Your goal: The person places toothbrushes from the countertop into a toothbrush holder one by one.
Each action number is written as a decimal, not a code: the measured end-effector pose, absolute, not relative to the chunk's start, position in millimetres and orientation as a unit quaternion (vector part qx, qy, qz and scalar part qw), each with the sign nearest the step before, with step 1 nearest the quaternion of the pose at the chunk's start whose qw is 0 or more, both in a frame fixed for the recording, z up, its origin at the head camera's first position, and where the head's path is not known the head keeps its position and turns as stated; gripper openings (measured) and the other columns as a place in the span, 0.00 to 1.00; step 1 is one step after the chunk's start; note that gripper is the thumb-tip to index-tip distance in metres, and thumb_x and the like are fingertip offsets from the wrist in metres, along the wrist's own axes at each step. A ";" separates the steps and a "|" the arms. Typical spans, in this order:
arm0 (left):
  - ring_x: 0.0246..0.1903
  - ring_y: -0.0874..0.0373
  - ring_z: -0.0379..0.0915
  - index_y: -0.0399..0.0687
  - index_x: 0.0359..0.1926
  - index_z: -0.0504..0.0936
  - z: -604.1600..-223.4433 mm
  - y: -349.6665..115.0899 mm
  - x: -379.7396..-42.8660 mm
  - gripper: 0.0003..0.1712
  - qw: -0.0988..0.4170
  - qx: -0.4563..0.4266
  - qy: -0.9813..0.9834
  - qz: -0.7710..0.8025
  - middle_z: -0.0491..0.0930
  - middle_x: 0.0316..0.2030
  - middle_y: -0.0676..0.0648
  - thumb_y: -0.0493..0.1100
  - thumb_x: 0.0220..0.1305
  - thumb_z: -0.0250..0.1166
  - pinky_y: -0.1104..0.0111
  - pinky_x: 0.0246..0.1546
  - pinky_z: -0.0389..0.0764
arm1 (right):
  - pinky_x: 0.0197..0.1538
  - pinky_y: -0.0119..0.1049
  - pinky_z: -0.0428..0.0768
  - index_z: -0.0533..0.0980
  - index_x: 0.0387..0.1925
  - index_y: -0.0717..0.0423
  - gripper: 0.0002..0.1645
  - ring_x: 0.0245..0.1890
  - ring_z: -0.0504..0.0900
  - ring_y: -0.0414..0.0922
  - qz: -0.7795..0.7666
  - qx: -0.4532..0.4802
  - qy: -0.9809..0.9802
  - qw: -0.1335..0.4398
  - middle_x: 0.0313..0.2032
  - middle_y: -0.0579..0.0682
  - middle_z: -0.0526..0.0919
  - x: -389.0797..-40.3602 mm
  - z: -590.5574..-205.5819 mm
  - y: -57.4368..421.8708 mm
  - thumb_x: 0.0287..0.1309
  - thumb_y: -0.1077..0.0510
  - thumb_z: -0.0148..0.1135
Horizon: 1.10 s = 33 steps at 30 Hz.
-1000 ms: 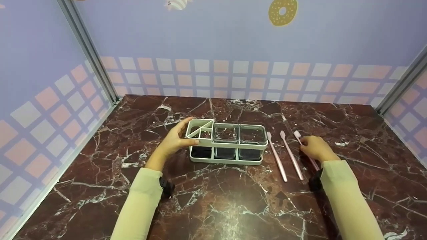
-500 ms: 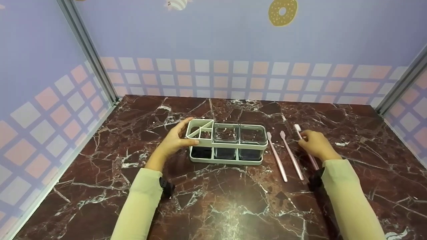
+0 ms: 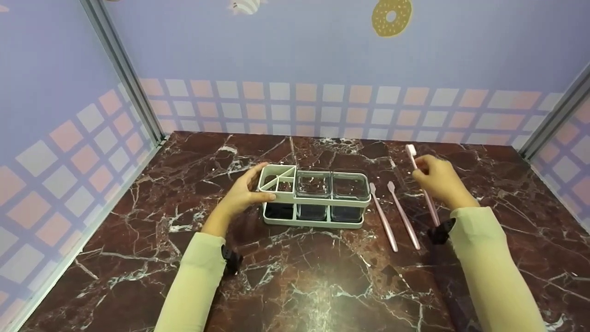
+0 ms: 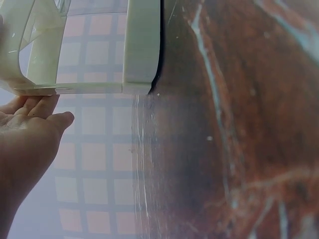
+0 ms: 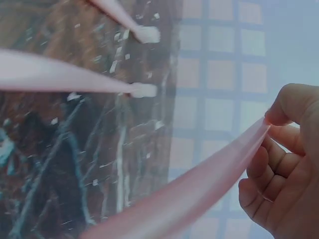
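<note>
My right hand pinches a pink toothbrush near its neck, with the white bristle head pointing up and away. In the right wrist view the thumb and forefinger meet on the thin part of the toothbrush, its handle slanting down. My left hand grips the left end of a pale green toothbrush holder, thumb at the front and fingers behind. The left wrist view shows those fingertips against the holder's end. Two clear square cups, one of them this right-hand cup, sit in the holder beside its divided section.
Two more pink toothbrushes lie side by side on the dark red marbled table, a left one close to the holder and a right one. A tiled-pattern wall closes off the back, with side panels left and right.
My right hand has lifted the toothbrush off the table and moved it up and farther away. My left hand and the holder have stayed in place.
</note>
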<state>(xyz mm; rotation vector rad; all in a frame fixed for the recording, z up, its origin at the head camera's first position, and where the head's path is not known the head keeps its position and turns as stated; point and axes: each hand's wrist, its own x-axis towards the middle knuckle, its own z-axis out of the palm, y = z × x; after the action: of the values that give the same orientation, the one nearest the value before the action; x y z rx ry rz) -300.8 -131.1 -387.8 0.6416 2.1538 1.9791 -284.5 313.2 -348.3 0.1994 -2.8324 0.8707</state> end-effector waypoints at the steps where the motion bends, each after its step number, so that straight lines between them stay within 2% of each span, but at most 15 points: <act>1: 0.58 0.45 0.66 0.34 0.72 0.53 -388.0 -130.8 -300.9 0.53 0.074 0.214 0.716 0.660 0.66 0.63 0.31 0.29 0.46 0.68 0.50 0.63 0.66 | 0.38 0.42 0.77 0.70 0.52 0.74 0.23 0.34 0.78 0.53 0.294 0.067 -0.949 0.092 0.42 0.68 0.80 -284.2 -346.0 311.6 0.58 0.63 0.50; 8: 0.52 0.55 0.70 0.32 0.72 0.52 -388.7 -130.2 -301.7 0.53 0.079 0.227 0.708 0.664 0.65 0.62 0.29 0.29 0.46 0.69 0.67 0.54 0.75 | 0.42 0.40 0.76 0.70 0.47 0.70 0.18 0.36 0.75 0.51 0.325 0.057 -0.937 0.116 0.41 0.63 0.79 -280.9 -327.1 294.2 0.58 0.62 0.52; 10: 0.52 0.56 0.71 0.32 0.72 0.52 -388.9 -130.2 -301.7 0.53 0.078 0.228 0.707 0.665 0.65 0.63 0.29 0.29 0.46 0.68 0.67 0.54 0.75 | 0.42 0.38 0.76 0.70 0.47 0.70 0.17 0.37 0.75 0.51 0.335 0.060 -0.933 0.120 0.41 0.62 0.79 -280.0 -321.4 288.2 0.58 0.63 0.51; 16: 0.56 0.49 0.68 0.31 0.72 0.51 -389.4 -130.0 -301.9 0.53 0.076 0.229 0.709 0.663 0.65 0.63 0.30 0.30 0.46 0.69 0.51 0.63 0.68 | 0.35 0.23 0.76 0.70 0.46 0.71 0.15 0.34 0.75 0.48 0.359 0.090 -0.918 0.146 0.39 0.61 0.78 -276.5 -304.3 267.4 0.59 0.65 0.51; 18: 0.57 0.46 0.67 0.31 0.72 0.51 -389.7 -129.8 -302.1 0.54 0.074 0.229 0.709 0.663 0.65 0.63 0.29 0.31 0.46 0.70 0.48 0.64 0.65 | 0.33 0.22 0.75 0.70 0.46 0.71 0.15 0.33 0.74 0.46 0.371 0.097 -0.910 0.157 0.38 0.59 0.78 -275.3 -298.4 259.9 0.58 0.66 0.50; 22: 0.57 0.49 0.68 0.31 0.72 0.50 -389.9 -129.7 -301.9 0.55 0.075 0.226 0.707 0.666 0.65 0.63 0.29 0.31 0.46 0.71 0.51 0.63 0.67 | 0.28 0.23 0.75 0.71 0.45 0.70 0.14 0.28 0.73 0.42 0.397 0.106 -0.893 0.184 0.34 0.55 0.77 -273.2 -287.0 245.3 0.58 0.66 0.50; 27: 0.53 0.56 0.70 0.32 0.72 0.51 -390.2 -131.3 -301.5 0.54 0.076 0.221 0.714 0.660 0.64 0.63 0.28 0.30 0.46 0.69 0.63 0.57 0.74 | 0.28 0.23 0.73 0.71 0.45 0.70 0.13 0.27 0.70 0.40 0.433 0.116 -0.871 0.201 0.32 0.50 0.74 -270.2 -274.3 225.7 0.60 0.66 0.51; 30: 0.52 0.54 0.71 0.32 0.72 0.51 -390.5 -132.4 -301.6 0.54 0.075 0.218 0.718 0.657 0.65 0.63 0.28 0.30 0.46 0.69 0.67 0.54 0.75 | 0.31 0.23 0.73 0.71 0.46 0.69 0.13 0.28 0.70 0.39 0.451 0.125 -0.859 0.208 0.32 0.49 0.75 -268.4 -268.9 213.3 0.60 0.66 0.52; 33: 0.55 0.50 0.69 0.33 0.72 0.50 -390.2 -132.5 -301.5 0.53 0.076 0.218 0.720 0.654 0.64 0.63 0.28 0.30 0.47 0.68 0.66 0.56 0.75 | 0.33 0.24 0.75 0.71 0.47 0.69 0.13 0.30 0.72 0.40 0.471 0.139 -0.846 0.209 0.33 0.50 0.76 -265.1 -263.5 201.0 0.61 0.66 0.52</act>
<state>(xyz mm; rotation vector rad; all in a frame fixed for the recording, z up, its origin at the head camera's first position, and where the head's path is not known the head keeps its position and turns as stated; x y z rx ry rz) -301.5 -132.5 -390.2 0.6528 2.1594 1.9623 -265.1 201.0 -263.5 0.3867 -2.3520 1.3101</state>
